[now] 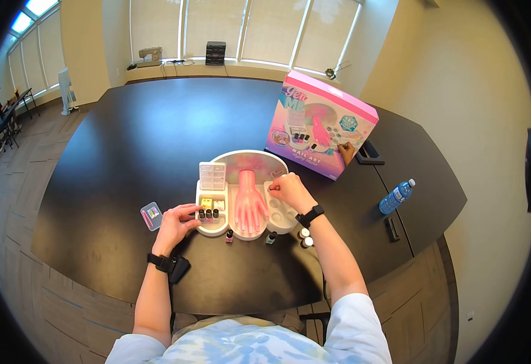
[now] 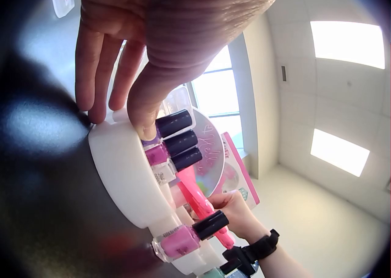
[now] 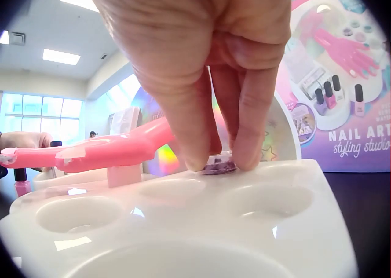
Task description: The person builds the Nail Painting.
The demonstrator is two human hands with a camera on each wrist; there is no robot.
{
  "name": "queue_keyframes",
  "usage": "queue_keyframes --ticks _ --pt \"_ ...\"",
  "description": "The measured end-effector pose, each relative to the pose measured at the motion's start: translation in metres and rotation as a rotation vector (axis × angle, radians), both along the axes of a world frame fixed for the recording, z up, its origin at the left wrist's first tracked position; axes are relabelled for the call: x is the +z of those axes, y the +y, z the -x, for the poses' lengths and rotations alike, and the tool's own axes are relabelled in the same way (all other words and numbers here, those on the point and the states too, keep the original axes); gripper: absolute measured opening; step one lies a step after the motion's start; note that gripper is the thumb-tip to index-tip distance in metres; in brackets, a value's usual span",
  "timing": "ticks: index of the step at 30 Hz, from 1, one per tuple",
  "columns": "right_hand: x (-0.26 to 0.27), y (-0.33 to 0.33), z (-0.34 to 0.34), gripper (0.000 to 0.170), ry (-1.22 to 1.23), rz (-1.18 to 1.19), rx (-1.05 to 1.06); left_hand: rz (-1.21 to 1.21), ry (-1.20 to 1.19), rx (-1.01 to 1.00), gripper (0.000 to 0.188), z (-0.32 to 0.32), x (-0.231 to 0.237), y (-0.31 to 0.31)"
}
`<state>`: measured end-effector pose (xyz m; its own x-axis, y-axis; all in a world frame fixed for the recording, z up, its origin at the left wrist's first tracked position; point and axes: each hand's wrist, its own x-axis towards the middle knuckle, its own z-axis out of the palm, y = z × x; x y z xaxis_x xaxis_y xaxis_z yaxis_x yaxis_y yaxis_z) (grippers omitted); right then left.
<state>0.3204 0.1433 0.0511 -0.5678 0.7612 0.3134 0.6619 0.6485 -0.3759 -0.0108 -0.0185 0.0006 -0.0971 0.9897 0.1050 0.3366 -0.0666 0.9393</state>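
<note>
A white nail art stand (image 1: 220,232) is on the dark table, with a pink model hand (image 1: 248,203) in its middle. My right hand (image 1: 293,191) is over the stand's right section. Thumb and fingers pinch a small clear pot of purple glitter (image 3: 219,165) at a back well among the round wells. At the left section, my left hand (image 1: 177,225) has its thumb touching a purple polish bottle (image 2: 151,137), the end one in a row of three with black caps. Its other fingers reach loosely down the stand's outer side.
In front of the stand are a pink polish bottle (image 1: 229,236), a teal one (image 1: 271,238) and small white-topped pots (image 1: 305,238). A clear plastic case (image 1: 151,216) lies left. Behind right stands the nail art box (image 1: 320,130); a water bottle (image 1: 397,196) is farther right.
</note>
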Motion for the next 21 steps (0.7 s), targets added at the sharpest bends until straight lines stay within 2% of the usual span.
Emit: queue_keyframes --ticks 8,10,11,13,14,16,21 --pt "0.003 0.003 0.0 0.014 -0.082 -0.074 0.057 -0.039 -0.003 -0.001 0.044 0.003 -0.011 0.004" --pt "0.007 0.006 -0.004 0.018 -0.097 0.053 0.061 -0.034 -0.004 0.003 0.044 0.002 -0.012 0.003" --pt "0.009 0.005 -0.009 0.018 -0.093 0.043 0.058 -0.026 -0.005 0.007 0.044 0.002 -0.01 0.003" --pt "0.018 0.001 -0.028 0.023 0.092 0.162 -0.049 -0.035 0.01 -0.004 0.044 0.003 -0.005 0.003" --pt "0.02 -0.004 -0.04 0.026 0.16 0.136 -0.098 -0.02 0.01 -0.003 0.044 0.003 -0.006 0.003" --pt "0.016 -0.012 -0.064 0.023 0.346 0.1 -0.179 -0.033 0.005 -0.003 0.043 0.004 -0.009 0.005" --pt "0.009 -0.052 -0.113 0.023 0.258 0.164 -0.329 -0.045 -0.01 -0.007 0.045 0.004 -0.015 0.007"
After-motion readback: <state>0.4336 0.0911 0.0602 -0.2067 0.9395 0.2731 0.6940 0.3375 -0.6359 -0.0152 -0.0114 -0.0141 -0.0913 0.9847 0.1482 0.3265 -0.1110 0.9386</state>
